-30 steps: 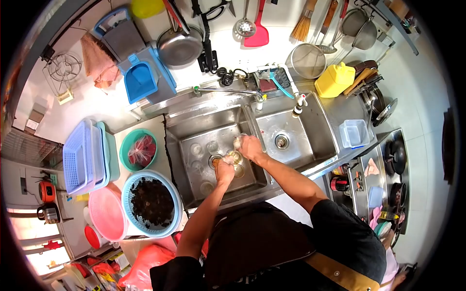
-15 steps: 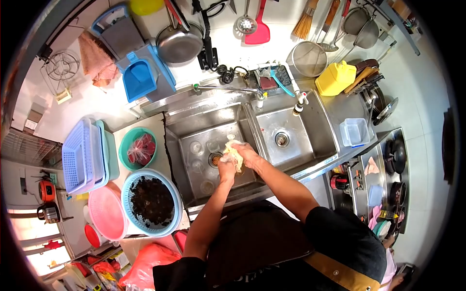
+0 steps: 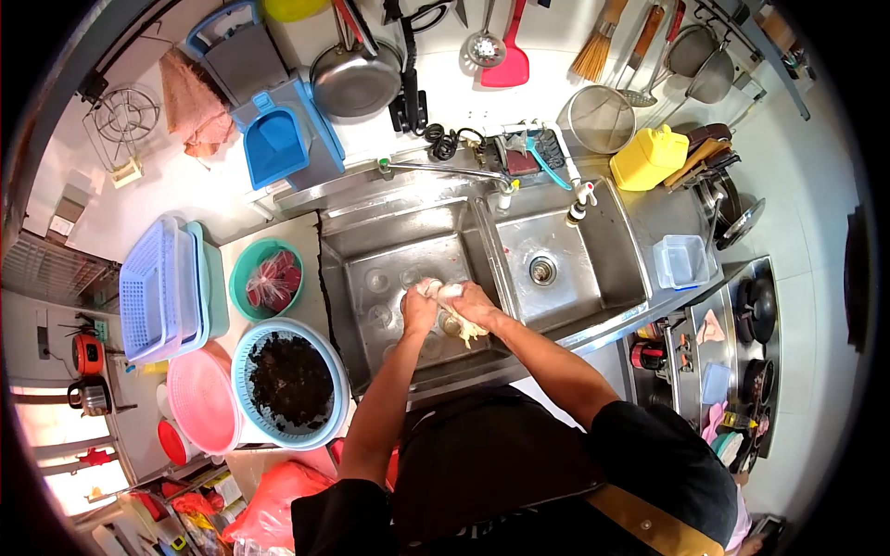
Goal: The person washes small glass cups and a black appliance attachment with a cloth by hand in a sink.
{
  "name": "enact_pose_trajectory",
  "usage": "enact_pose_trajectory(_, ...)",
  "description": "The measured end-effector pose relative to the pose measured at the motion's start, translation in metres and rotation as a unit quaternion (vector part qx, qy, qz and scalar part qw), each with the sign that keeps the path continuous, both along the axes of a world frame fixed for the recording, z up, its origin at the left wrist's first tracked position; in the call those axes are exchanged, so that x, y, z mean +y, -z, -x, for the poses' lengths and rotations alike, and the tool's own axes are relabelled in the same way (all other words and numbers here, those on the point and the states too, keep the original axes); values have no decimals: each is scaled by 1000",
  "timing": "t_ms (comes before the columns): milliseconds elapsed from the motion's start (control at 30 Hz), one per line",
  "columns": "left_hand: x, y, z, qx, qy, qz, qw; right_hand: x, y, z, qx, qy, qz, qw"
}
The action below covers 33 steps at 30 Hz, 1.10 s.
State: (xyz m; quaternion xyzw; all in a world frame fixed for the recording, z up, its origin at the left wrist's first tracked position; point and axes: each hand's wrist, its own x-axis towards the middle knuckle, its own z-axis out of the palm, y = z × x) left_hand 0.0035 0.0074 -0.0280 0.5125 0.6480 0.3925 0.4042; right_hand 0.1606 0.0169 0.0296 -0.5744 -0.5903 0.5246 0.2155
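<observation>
Over the left basin of a steel double sink [image 3: 371, 366], a wet pale-yellow cloth-like bundle [image 3: 470, 331] is held between both hands. My left hand [image 3: 420, 309] is closed round its left end. My right hand [image 3: 474, 304] grips the other side, and a loose part hangs below it toward the near side of the basin. What exactly the bundle is cannot be made out. Round clear shapes lie on the basin floor near the hands. The right basin [image 3: 547, 295] has a drain [image 3: 542, 270] in its floor.
Left of the sink stand a blue basket [image 3: 243, 371] with dark contents, a green bowl [image 3: 239, 296] with a plastic bag, and a pink basket [image 3: 199, 408]. A faucet [image 3: 445, 173] spans the back edge; a yellow jug [image 3: 649, 157] and clear container [image 3: 681, 261] sit right.
Both hands have drawn level side by side, and the bundle now stretches between them and hangs lower to the right. The camera view has shifted slightly.
</observation>
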Motion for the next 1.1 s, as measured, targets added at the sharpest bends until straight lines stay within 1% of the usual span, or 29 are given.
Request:
enact_pose_trajectory(67, 0, -19, 1, 24, 4, 12, 1000, -6, -20, 2, -47, 11, 6, 999)
enact_pose_trajectory(100, -2, -26, -1, 35, 7, 21, 999, -11, -7, 2, -83, 4, 2, 997)
enact_pose_trajectory(133, 2, -12, -1, 63, -46, 48, 996, -13, 15, 2, -119, -3, -6, 993)
enact_pose_trajectory(167, 10, 7, 8, -1, -39, 85, 996, -14, 27, 3, -155, -10, -15, 988)
enact_pose_trajectory(200, 11, 8, 9, 25, -39, 61, 997, -23, -3, 7, -148, 4, -23, 989)
enact_pose_trajectory(233, 9, 7, 8, 52, -41, 39, 997, -25, -11, 11, -170, 33, -4, 985)
enact_pose_trajectory(300, 10, 0, 3, -51, -60, 111, 991, -28, -23, 9, -80, 44, 15, 996)
enact_pose_trajectory(333, 11, -4, 0, -101, -68, 147, 982, -28, -13, 8, -22, 56, 52, 997)
enact_pose_trajectory(367, 7, -9, -5, -238, -75, 175, 952, -27, 2, 7, 37, 67, 89, 993)
enact_pose_trajectory(400, 3, -17, -12, -372, -81, 199, 903, -25, 5, 4, 74, 78, 110, 988)
enact_pose_trajectory(433, 1, -17, -19, -498, -86, 216, 835, -23, 5, 3, 110, 89, 130, 981)
enact_pose_trajectory(467, -4, -17, -23, -508, -64, 268, 816, -23, 5, 1, 125, 99, 139, 977)
enact_pose_trajectory(500, -5, -19, -26, -477, -83, 302, 821, -25, 4, -1, 142, 109, 148, 973)
enact_pose_trajectory(533, -3, -17, -21, -442, -66, 289, 846, -24, -2, -1, 128, 58, 71, 988)
enact_pose_trajectory(567, -2, -14, -16, -407, -48, 278, 869, -26, -11, -16, 64, -37, 31, 997)
enact_pose_trajectory(633, 1, -9, -10, -435, -121, 260, 853, -20, -4, -30, -14, -59, 40, 997)
enact_pose_trajectory(667, 3, -5, -8, -428, -144, 256, 855, -13, 0, -33, -25, -7, 87, 996)
enact_pose_trajectory(700, 3, -5, -4, -396, -121, 262, 872, -7, -21, -35, -57, -7, 61, 996)
enact_pose_trajectory(767, 5, -10, -1, -327, -69, 276, 901, 12, -16, -37, -38, 0, 21, 999)
enact_pose_trajectory(800, 2, -26, -5, -352, -80, 270, 893, 24, 17, -41, -8, -25, -36, 999)
enact_pose_trajectory(833, 1, -25, -10, -294, -61, 245, 922, 30, -8, -35, -2, -30, -19, 999)
enact_pose_trajectory(900, -1, -19, -20, -176, -22, 188, 966, 32, -25, -18, -6, 0, -70, 998)
enact_pose_trajectory(933, -1, -13, -23, -164, -20, 161, 973, 32, -25, -18, -52, -40, -135, 989)
enact_pose_trajectory(1000, -1, -8, -19, -95, 22, 147, 984, 32, -26, -16, -143, -119, -261, 947)
enact_pose_trajectory(1033, -2, -9, -17, -60, 43, 141, 987, 31, -26, -16, -178, -148, -252, 940)
enact_pose_trajectory(1067, -3, -10, -16, 11, 53, 148, 988, 29, -27, -17, -212, -177, -243, 930)
enact_pose_trajectory(1100, -2, -30, -15, 81, 63, 153, 983, 29, -28, -17, -247, -206, -233, 918)
